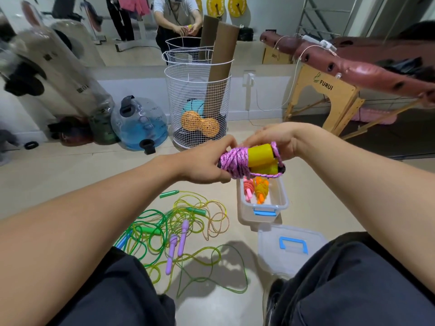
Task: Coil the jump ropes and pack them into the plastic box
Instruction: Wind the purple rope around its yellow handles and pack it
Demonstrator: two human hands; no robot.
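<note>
Head camera: I see both hands raised above the open clear plastic box with blue latch, which stands on the beige floor. The left hand grips the wound end of a pink braided jump rope with yellow foam handles, fingers curled round the coil; the right hand pinches the handle end, fingers closed on it. Inside the box lie a coiled orange rope and a pink one. The clear lid with blue handle lies just beside the box, near my right knee. A loose tangle of green and yellow ropes with purple handles covers the floor to the left. Behind stand a white wire basket, a blue water-filled weight bag, and a wooden folding table marked "FURUI". A wall mirror reflects the person.
</note>
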